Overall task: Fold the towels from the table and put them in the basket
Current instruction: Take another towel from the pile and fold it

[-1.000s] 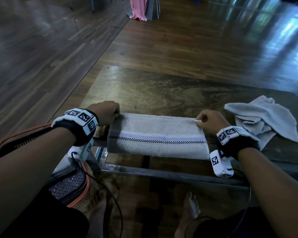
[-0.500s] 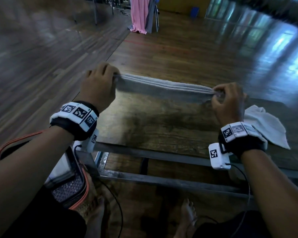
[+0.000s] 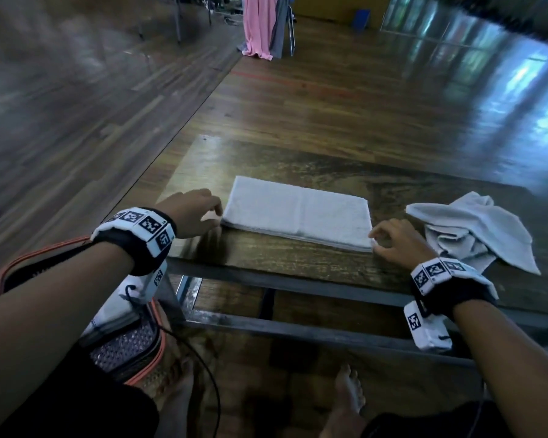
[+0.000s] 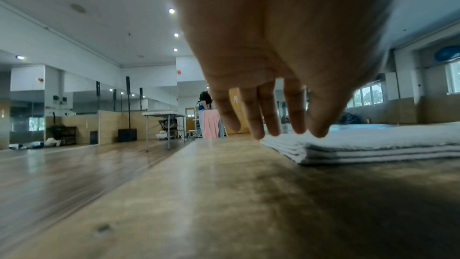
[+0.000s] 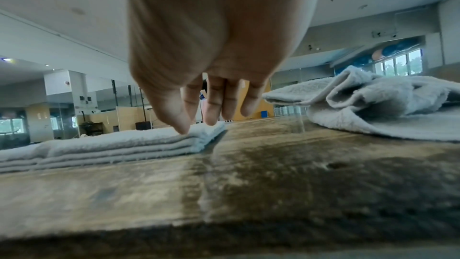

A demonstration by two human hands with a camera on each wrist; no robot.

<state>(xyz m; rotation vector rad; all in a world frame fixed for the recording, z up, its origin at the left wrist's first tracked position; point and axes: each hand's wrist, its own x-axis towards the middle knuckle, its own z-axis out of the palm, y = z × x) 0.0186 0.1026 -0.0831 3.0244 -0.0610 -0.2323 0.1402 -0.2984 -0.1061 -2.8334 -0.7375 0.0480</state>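
A pale folded towel (image 3: pixel 298 213) lies flat in several layers on the wooden table (image 3: pixel 298 263), a little back from its near edge. My left hand (image 3: pixel 196 213) hovers at the towel's near left corner, fingers (image 4: pixel 268 125) hanging straight and holding nothing. My right hand (image 3: pixel 393 241) is at the near right corner; its thumb tip (image 5: pixel 183 129) touches the top layer of the towel (image 5: pixel 112 145) without gripping it. A crumpled grey towel (image 3: pixel 475 232) lies loose on the table to the right. The orange-rimmed mesh basket (image 3: pixel 124 349) stands on the floor at my lower left.
The table's metal frame (image 3: pixel 298 330) runs under the near edge, with bare feet (image 3: pixel 348 393) on the floor below. A cable hangs from my left wrist beside the basket. A pink cloth (image 3: pixel 257 26) hangs over a chair far behind. Another person stands beyond it.
Both hands lifted the striped towel off the near edge, folded it over and laid it flat farther back on the table. They have let go of its corners.
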